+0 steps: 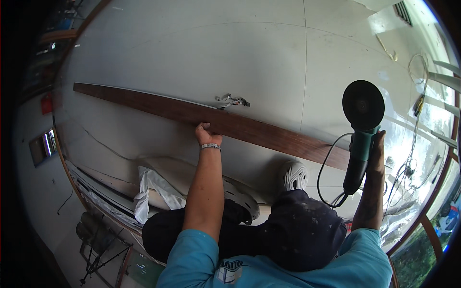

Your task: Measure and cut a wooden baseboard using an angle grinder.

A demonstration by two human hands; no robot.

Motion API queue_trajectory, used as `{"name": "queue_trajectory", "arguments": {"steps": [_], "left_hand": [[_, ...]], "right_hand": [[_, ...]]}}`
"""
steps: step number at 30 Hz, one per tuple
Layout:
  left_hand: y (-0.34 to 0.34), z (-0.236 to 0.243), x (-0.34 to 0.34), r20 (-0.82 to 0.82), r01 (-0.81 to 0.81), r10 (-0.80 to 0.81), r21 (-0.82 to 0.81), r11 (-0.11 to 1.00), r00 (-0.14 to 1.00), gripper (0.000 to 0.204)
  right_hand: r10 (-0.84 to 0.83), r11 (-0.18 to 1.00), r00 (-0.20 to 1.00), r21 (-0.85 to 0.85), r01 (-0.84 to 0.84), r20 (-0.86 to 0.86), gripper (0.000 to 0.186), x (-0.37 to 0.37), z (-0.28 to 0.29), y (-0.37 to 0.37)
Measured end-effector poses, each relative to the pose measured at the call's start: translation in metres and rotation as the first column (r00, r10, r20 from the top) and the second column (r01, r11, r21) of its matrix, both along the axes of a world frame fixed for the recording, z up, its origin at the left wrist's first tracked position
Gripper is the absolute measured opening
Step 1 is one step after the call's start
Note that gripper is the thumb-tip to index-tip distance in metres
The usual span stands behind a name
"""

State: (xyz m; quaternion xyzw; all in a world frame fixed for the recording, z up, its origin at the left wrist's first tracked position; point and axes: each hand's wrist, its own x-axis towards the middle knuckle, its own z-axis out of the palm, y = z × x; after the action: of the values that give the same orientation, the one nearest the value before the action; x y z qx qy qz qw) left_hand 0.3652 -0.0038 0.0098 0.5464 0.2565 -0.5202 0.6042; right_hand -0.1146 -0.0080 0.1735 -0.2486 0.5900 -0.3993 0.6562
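Note:
A long dark brown wooden board (269, 137) lies across the pale tiled floor, slanting down to the right. My left hand (209, 135) grips its near edge around the middle, thumb over the top and the other fingers hidden beneath. To the right, my right hand (378, 156) is wrapped round the body of a dark green and black angle grinder (361, 151). The grinder's round black disc (363, 104) faces up, apart from the board. From the rear of its handle a black cord (321, 168) loops beside the board's right end.
Small crumpled scraps (233, 101) lie against the board's far edge. A grey clog (294, 175) is on my foot close to the board. Tangled cables (410, 163) spread on the right. White sheeting (154, 189) and stacked long panels (103, 192) lie at left.

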Motion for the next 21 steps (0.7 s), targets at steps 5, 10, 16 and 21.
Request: {"name": "queue_trajectory", "arguments": {"steps": [5,10,16,21], "left_hand": [[0.005,-0.008,-0.012,-0.082,-0.101,0.091,-0.128,0.987,0.992,0.048],[0.018,-0.009,-0.028,-0.218,-0.149,0.095,-0.249,0.957,0.971,0.055],[0.012,0.000,-0.038,-0.203,-0.168,0.126,-0.202,0.965,0.971,0.057],[-0.004,0.009,-0.062,-0.088,-0.125,0.116,-0.108,0.986,0.989,0.049]], "right_hand": [[0.012,0.999,0.999,-0.047,-0.010,0.044,0.080,-0.004,0.007,0.007],[-0.015,0.997,1.000,-0.081,0.015,0.010,0.080,-0.007,0.018,0.019],[-0.078,0.993,0.996,-0.086,0.081,0.040,0.082,-0.014,0.021,0.032],[-0.088,0.993,0.996,-0.080,0.088,0.009,0.083,-0.010,0.014,0.033]]}}
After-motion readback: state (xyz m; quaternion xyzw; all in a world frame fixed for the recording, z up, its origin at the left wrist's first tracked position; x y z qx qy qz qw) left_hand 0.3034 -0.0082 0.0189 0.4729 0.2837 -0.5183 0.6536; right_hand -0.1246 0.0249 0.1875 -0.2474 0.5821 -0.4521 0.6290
